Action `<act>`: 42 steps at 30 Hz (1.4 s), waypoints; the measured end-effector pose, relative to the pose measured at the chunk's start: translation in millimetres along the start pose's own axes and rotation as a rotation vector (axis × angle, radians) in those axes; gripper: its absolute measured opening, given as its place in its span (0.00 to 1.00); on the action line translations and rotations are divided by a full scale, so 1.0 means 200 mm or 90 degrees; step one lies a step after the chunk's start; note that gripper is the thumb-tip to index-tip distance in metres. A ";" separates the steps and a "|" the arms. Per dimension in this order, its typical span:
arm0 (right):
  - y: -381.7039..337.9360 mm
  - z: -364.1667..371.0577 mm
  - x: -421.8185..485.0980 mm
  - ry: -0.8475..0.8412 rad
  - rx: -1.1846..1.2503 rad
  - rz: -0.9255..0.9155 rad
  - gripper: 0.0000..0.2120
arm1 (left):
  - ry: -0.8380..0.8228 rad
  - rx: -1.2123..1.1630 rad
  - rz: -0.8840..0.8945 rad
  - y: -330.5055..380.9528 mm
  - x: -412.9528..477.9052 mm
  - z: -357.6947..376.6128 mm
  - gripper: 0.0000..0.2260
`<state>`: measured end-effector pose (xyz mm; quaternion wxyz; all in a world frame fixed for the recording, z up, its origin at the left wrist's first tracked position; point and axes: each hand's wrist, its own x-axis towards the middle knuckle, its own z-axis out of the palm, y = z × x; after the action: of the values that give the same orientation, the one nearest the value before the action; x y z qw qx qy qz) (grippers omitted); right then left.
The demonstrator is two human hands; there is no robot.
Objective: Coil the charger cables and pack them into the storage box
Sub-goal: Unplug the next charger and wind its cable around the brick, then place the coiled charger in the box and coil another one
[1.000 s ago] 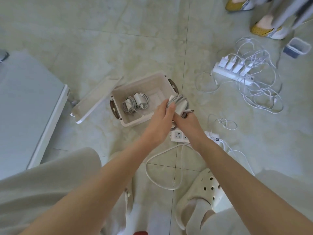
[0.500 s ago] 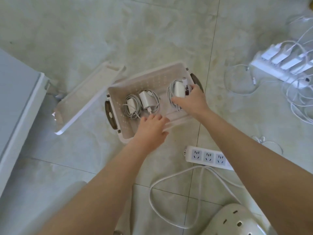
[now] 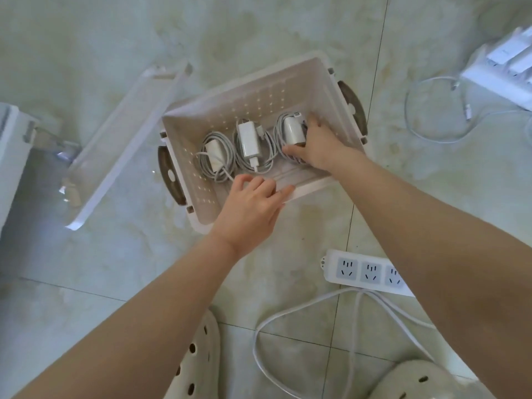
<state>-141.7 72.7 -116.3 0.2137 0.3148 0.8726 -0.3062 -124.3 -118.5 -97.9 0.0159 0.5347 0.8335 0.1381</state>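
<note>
Three coiled chargers lie side by side on the floor of the storage box point(image 3: 247, 99): the left charger point(image 3: 214, 156), the middle charger point(image 3: 249, 139) and the right charger point(image 3: 290, 131), each a white brick wrapped in its own grey-white cable. Your right hand point(image 3: 319, 148) is down inside the box, fingers and thumb curled round the right charger's coil at the box's right end. Your left hand point(image 3: 250, 208) grips the near rim, fingers bent over the wall and thumb laid along the edge. The box has two brown handles, one at each short end, and its one lid point(image 3: 121, 139) lies on the tiles just to its left. Two power strips are in view: the near strip point(image 3: 365, 272) shows three sockets beside your right forearm, and the far strip point(image 3: 501, 67) sits at upper right with plugs in it. Two white perforated shoes point(image 3: 195, 355) are at the bottom.
</note>
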 end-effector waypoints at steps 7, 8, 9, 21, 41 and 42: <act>-0.04 -0.02 -0.06 0.115 -0.229 -0.072 0.40 | -0.022 -0.010 -0.029 0.02 0.01 0.01 0.13; -0.03 -0.03 -0.08 0.111 -0.181 -0.076 0.38 | -0.027 -0.015 -0.032 0.02 0.01 0.01 0.13; -0.03 -0.04 -0.10 0.110 -0.135 -0.083 0.36 | -0.030 -0.019 -0.033 0.02 0.01 0.02 0.13; 0.63 -0.20 -0.85 0.240 -0.063 -0.246 0.10 | 0.030 0.030 -0.024 0.37 0.08 0.06 0.25; 0.85 -0.04 -0.76 -0.324 -0.498 0.072 0.05 | -0.198 -0.072 0.040 0.90 0.17 0.53 0.21; 0.86 -0.05 -0.73 -0.319 -0.484 0.090 0.07 | -0.191 -0.075 0.040 0.89 0.19 0.54 0.21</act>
<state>77.3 124.2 -95.0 0.5388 0.1886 0.8209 -0.0154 36.1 8.6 -153.1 0.1675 0.5733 0.7951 0.1057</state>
